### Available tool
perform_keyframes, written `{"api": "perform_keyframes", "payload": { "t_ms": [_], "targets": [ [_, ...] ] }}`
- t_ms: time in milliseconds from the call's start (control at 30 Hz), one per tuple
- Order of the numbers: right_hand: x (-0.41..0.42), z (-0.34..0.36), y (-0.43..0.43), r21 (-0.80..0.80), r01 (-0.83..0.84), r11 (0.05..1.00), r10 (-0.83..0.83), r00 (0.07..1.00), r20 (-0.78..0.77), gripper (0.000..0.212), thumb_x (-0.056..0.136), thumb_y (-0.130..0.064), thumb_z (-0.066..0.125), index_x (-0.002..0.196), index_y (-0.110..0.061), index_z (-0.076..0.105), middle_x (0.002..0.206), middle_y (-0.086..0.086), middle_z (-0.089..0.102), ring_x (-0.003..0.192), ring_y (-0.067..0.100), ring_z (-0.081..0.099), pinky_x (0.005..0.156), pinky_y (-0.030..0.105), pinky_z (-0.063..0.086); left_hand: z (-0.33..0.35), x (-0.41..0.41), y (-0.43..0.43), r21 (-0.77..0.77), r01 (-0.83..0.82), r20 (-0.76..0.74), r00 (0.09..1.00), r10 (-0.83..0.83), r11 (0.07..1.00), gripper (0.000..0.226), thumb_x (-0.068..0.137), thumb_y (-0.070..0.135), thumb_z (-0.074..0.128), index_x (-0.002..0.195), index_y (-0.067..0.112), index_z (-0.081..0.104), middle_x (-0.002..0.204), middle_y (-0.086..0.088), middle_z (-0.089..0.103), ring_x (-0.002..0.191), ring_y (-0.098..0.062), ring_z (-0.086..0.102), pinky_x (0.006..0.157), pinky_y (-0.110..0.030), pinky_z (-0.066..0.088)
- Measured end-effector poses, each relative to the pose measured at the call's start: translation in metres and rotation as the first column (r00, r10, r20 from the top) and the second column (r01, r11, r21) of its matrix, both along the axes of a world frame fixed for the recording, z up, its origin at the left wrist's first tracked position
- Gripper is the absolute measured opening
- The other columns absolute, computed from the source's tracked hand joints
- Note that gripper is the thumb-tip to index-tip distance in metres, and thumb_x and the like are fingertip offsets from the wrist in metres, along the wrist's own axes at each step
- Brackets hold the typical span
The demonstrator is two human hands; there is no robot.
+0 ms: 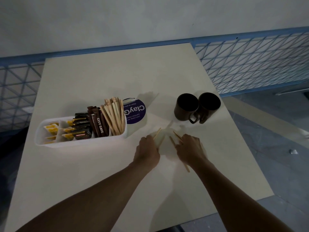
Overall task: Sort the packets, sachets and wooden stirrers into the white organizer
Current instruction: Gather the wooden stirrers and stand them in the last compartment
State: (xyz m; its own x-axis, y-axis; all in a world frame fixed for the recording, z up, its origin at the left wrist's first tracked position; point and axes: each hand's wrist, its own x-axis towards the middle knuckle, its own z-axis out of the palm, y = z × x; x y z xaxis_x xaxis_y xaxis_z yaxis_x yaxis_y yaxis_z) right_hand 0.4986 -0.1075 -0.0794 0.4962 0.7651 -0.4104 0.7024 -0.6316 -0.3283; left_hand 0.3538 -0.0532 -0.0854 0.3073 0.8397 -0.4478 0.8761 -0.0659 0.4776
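Observation:
The white organizer (pixel 50 144) lies on the left of the table. Its compartments hold yellow sachets (pixel 51 128), black packets (pixel 81 129), brown City Cafe sticks (pixel 98 124) and a bundle of wooden stirrers (pixel 115 116). To its right my left hand (pixel 147 149) pinches one wooden stirrer (pixel 157 133) that points up and away. My right hand (pixel 190 148) grips a few stirrers (pixel 177 136); their far ends stick out past the fingers and one near end (pixel 187 168) shows below the wrist.
Two dark mugs (pixel 197 106) stand side by side at the right of the table. A round purple sticker (pixel 136 111) lies behind the organizer. A blue wire-mesh fence (pixel 250 64) runs behind the table. The table's right edge (pixel 242 148) is near my right arm.

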Motion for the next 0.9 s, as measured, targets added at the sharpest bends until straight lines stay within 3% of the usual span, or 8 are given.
{"api": "perform_keyframes", "payload": {
  "t_ms": [167, 267, 467, 633, 800, 900],
  "targets": [
    [-0.007, -0.001, 0.002, 0.032, 0.04, 0.999, -0.041, 0.999, 0.027, 0.004, 0.085, -0.013, 0.062, 0.087, -0.01, 0.063, 0.074, 0.004, 0.056, 0.066, 0.025, 0.061, 0.056, 0.032, 0.049, -0.002, 0.001, -0.008, 0.067, -0.015, -0.038, 0.999, 0.018, 0.998, 0.035, 0.094, 0.013, 0.059, 0.128, 0.006, 0.05, 0.123, -0.012, 0.052, 0.109, -0.025, 0.058, 0.087, -0.029, 0.051],
    [-0.008, -0.001, 0.008, 0.013, 0.057, 0.998, -0.057, 0.998, 0.019, 0.004, 0.084, -0.009, 0.063, 0.088, -0.01, 0.064, 0.072, 0.003, 0.053, 0.068, 0.026, 0.062, 0.06, 0.034, 0.054, -0.002, 0.001, -0.005, 0.052, -0.021, -0.058, 0.998, 0.024, 0.998, 0.034, 0.094, 0.012, 0.058, 0.126, 0.004, 0.052, 0.122, -0.013, 0.055, 0.108, -0.026, 0.059, 0.087, -0.029, 0.053],
    [-0.007, -0.001, 0.016, -0.059, 0.05, 0.997, -0.051, 0.999, -0.013, 0.016, 0.08, -0.014, 0.064, 0.095, -0.011, 0.06, 0.082, 0.005, 0.053, 0.082, 0.031, 0.064, 0.072, 0.038, 0.059, -0.002, 0.003, 0.004, 0.009, -0.018, -0.091, 0.996, 0.019, 1.0, 0.033, 0.092, 0.016, 0.061, 0.122, 0.002, 0.055, 0.12, -0.015, 0.058, 0.107, -0.027, 0.062, 0.083, -0.027, 0.052],
    [-0.008, -0.003, 0.016, -0.056, 0.054, 0.997, -0.056, 0.998, -0.039, 0.024, 0.075, -0.017, 0.068, 0.097, -0.011, 0.061, 0.09, 0.007, 0.059, 0.083, 0.03, 0.064, 0.071, 0.038, 0.059, -0.004, 0.001, 0.002, 0.021, 0.015, -0.069, 0.997, -0.013, 1.0, 0.03, 0.094, 0.021, 0.06, 0.118, 0.004, 0.056, 0.116, -0.013, 0.059, 0.102, -0.024, 0.061, 0.077, -0.025, 0.049],
    [-0.011, -0.006, 0.014, -0.059, 0.032, 0.998, -0.034, 0.999, -0.029, 0.025, 0.078, -0.017, 0.066, 0.102, -0.011, 0.062, 0.078, 0.001, 0.05, 0.077, 0.026, 0.059, 0.065, 0.033, 0.052, -0.001, 0.002, -0.001, 0.034, 0.035, -0.05, 0.998, -0.033, 0.999, 0.029, 0.094, 0.019, 0.061, 0.119, 0.005, 0.057, 0.115, -0.013, 0.059, 0.101, -0.023, 0.062, 0.08, -0.027, 0.054],
    [-0.012, -0.005, 0.012, -0.048, 0.016, 0.999, -0.016, 1.0, -0.018, 0.023, 0.078, -0.018, 0.064, 0.1, -0.012, 0.064, 0.072, -0.001, 0.047, 0.075, 0.025, 0.059, 0.064, 0.032, 0.05, 0.003, 0.004, -0.002, 0.032, 0.042, -0.052, 0.998, -0.04, 0.999, 0.03, 0.093, 0.014, 0.062, 0.12, 0.006, 0.052, 0.116, -0.013, 0.057, 0.101, -0.023, 0.06, 0.074, -0.024, 0.051]
  ]
}}
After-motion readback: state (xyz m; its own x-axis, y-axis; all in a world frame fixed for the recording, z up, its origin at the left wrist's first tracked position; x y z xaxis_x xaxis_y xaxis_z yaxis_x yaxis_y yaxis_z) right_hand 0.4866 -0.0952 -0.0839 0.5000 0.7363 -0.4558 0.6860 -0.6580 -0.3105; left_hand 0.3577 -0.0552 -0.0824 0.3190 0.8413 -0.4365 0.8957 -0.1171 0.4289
